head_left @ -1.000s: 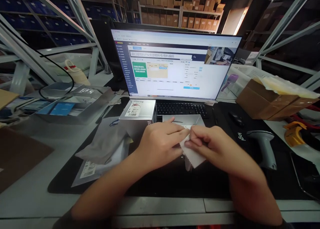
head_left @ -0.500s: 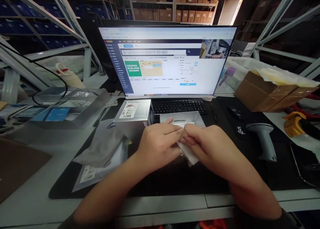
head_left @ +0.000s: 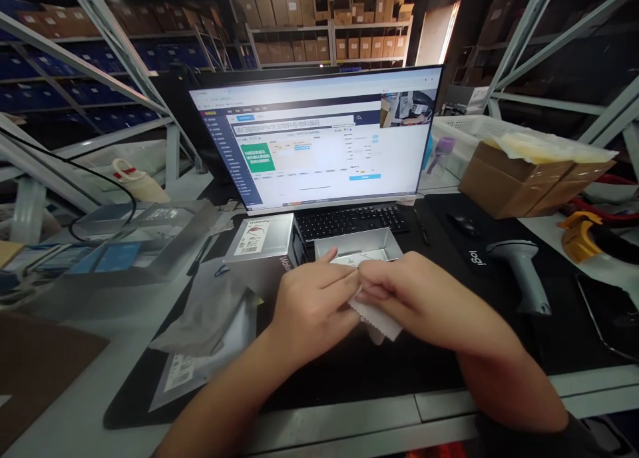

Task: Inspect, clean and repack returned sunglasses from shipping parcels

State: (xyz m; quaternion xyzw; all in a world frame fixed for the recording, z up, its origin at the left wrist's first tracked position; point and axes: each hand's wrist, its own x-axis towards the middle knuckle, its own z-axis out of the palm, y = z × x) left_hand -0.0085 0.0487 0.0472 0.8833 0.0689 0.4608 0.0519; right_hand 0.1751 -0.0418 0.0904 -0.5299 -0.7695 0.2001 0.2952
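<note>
My right hand (head_left: 394, 285) is closed on a pale cleaning cloth (head_left: 382, 319) with a zigzag edge. Fingertips of my left hand (head_left: 317, 298) meet it, curled round something hidden behind the fingers. Its thumb points up. Just beyond both hands stands an open silver-grey box tray (head_left: 384, 241), its inside partly covered by my fingers. Left of it is a silver box (head_left: 282, 238) marked "Wakening", its label picturing eyewear. A grey pouch (head_left: 202, 311) lies over a clear plastic bag (head_left: 174, 378) with a barcode label, left of my left forearm.
A monitor (head_left: 309, 158) stands behind a black keyboard (head_left: 349, 222). To the right are a mouse (head_left: 464, 225), a barcode scanner (head_left: 524, 271), a phone (head_left: 612, 315), a tape dispenser (head_left: 582, 238) and a cardboard box (head_left: 514, 178). A grey bin (head_left: 164, 258) sits left.
The camera view has tilted up and shifted slightly. Both hands stay together; the cloth hangs at a slightly different angle beneath my right fingers.
</note>
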